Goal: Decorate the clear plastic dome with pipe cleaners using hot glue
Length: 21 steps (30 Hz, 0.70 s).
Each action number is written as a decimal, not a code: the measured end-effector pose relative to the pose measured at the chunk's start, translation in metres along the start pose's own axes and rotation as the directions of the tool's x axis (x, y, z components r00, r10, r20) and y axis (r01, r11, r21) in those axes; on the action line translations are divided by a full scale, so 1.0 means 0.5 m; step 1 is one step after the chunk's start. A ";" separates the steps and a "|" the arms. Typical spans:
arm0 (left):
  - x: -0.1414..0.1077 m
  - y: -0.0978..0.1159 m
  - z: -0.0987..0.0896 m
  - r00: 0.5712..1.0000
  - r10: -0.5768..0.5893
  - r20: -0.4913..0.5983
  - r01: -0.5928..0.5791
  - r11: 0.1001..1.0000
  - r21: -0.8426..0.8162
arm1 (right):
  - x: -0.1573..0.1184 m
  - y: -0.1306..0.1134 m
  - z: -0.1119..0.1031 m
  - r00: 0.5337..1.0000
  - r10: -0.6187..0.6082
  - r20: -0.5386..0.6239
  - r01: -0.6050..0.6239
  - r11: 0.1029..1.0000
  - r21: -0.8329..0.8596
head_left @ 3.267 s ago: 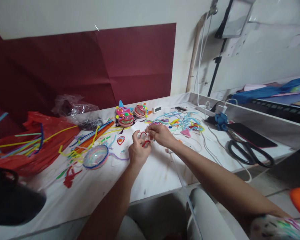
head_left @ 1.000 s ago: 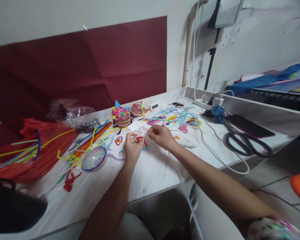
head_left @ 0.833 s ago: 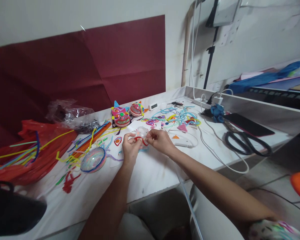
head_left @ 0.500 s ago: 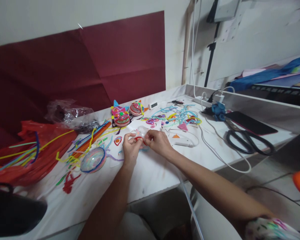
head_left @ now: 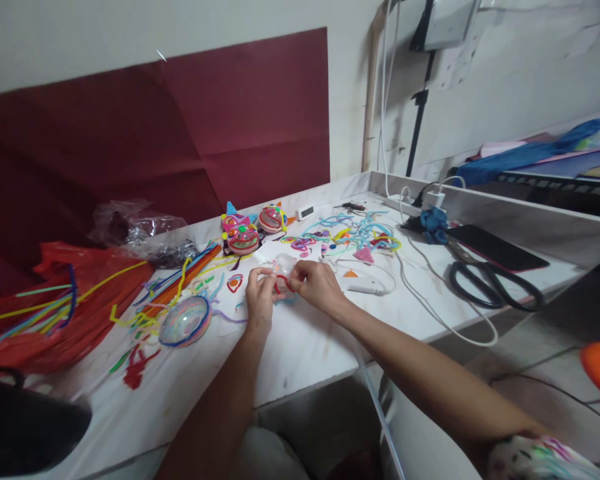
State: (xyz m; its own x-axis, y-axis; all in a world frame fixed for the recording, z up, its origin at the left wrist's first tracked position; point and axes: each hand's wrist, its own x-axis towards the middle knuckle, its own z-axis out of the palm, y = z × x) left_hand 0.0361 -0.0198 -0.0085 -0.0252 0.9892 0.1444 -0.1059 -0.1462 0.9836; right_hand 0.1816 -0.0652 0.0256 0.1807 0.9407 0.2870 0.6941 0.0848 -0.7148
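Observation:
A bent red pipe cleaner (head_left: pixel 281 282) is pinched between the fingertips of both hands above the white table. My left hand (head_left: pixel 260 297) has its end on the left side, and my right hand (head_left: pixel 316 285) grips it from the right. Just behind the fingers lies a clear plastic piece (head_left: pixel 284 260), partly hidden. To the left of my left hand is an eye-shaped piece (head_left: pixel 235 283) with a red outline. Further left sits a clear dome (head_left: pixel 184 321) with a blue rim. A white glue gun (head_left: pixel 365 284) lies right of my right hand.
Two decorated animal-like figures (head_left: pixel 241 235) stand at the back, beside a small white display (head_left: pixel 305 213). Coiled pipe cleaners (head_left: pixel 365 230) spread behind my hands. Black-handled scissors (head_left: pixel 495 285), a dark phone-like slab (head_left: pixel 497 247) and a white cable (head_left: pixel 425 303) lie right. A red bag (head_left: pixel 100 307) lies left.
My fingertips have drawn slightly apart, and more of the red pipe cleaner shows as a curve between them. The objects on the table stay where they were.

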 end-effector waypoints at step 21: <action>-0.002 0.000 -0.001 0.995 -0.061 0.078 0.064 0.997 -0.036 | 0.002 0.025 -0.005 1.000 0.003 0.005 -0.003 1.000 -0.004</action>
State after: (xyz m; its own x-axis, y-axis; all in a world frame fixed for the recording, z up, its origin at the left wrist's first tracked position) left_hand 0.0357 -0.0209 -0.0085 0.0594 0.9940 0.0921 -0.1433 -0.0829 0.9862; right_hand 0.1923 -0.0641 0.0187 0.1791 0.9428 0.2813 0.6964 0.0804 -0.7131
